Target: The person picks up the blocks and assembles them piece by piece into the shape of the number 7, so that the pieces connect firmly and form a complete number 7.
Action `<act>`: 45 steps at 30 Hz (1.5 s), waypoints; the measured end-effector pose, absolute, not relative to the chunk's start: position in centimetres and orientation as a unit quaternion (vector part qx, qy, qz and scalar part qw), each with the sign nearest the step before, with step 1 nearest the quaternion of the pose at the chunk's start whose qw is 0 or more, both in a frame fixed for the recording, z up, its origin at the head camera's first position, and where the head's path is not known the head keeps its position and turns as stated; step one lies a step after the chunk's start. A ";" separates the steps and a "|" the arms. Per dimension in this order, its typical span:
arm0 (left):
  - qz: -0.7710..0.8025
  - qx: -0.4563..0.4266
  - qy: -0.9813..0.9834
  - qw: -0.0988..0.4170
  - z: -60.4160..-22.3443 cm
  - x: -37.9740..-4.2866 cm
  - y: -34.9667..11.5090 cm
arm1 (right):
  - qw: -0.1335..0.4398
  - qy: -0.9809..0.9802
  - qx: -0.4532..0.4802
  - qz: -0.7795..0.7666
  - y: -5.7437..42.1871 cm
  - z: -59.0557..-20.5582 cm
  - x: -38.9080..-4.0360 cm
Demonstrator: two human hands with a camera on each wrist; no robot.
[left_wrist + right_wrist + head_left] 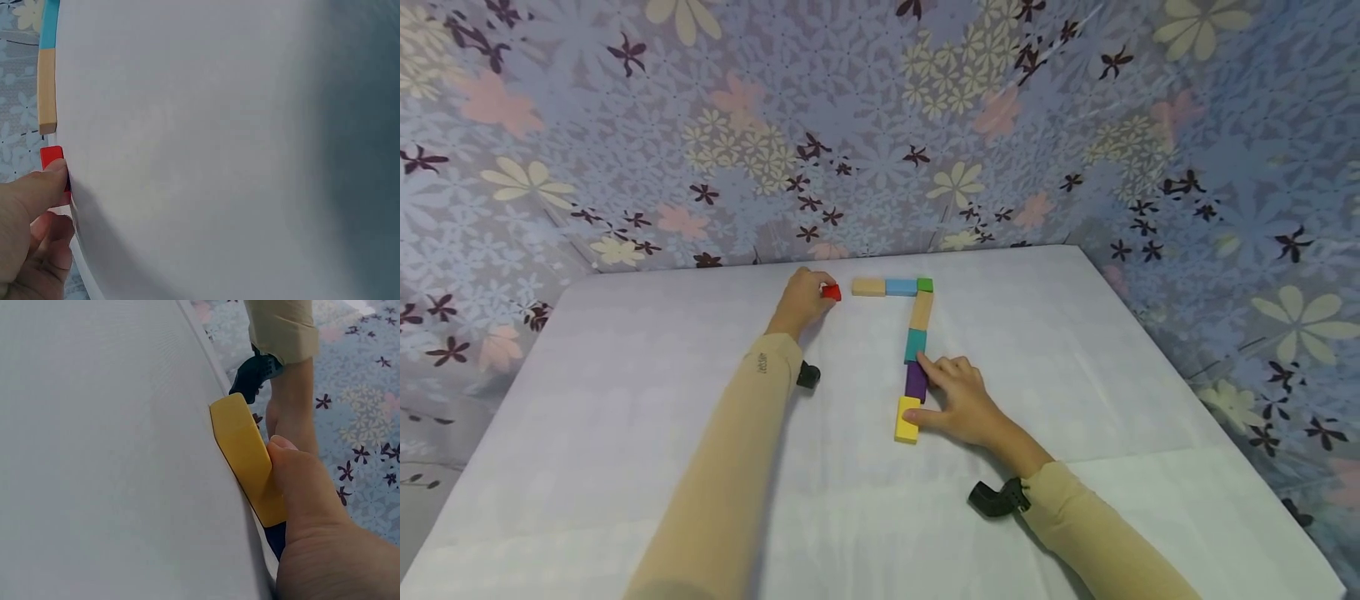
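Between thumb and fingers, my left hand (pixel 799 302) pinches a small red block (pixel 832 292) near the back of the table. In the left wrist view, the red block (pixel 52 154) is just short of a wooden block's (pixel 47 90) end. My right hand (pixel 964 406) lies beside the column of blocks, thumb against the yellow block (pixel 906 429) at its near end. Its index fingertip reaches the purple block (pixel 914 382) where it meets the teal block (pixel 915 343). The thumb touches the yellow block's (pixel 244 459) side in the right wrist view.
Beyond the teal block come a wooden block (pixel 921 310) and a green block (pixel 925 285) at the corner. From there a blue block (pixel 900 287) and another wooden block (pixel 868 287) run left. A white cloth (pixel 647 400) covers the table; flowered fabric (pixel 850 125) hangs behind.
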State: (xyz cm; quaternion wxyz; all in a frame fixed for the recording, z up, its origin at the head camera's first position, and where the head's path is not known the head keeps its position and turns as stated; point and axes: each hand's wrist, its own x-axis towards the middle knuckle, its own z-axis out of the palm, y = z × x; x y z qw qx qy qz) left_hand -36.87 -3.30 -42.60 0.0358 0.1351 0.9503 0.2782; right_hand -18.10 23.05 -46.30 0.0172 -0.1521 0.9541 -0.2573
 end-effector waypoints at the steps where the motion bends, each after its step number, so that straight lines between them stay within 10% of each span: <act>1: 0.276 0.133 0.951 0.037 -42.6 -36.9 -3.2 | 0.018 0.954 -0.152 -0.259 23.1 -46.3 -18.1; 45: 0.280 0.115 0.953 0.030 -42.7 -36.4 -0.7 | 0.086 0.969 -0.074 -0.218 24.7 -43.2 -27.0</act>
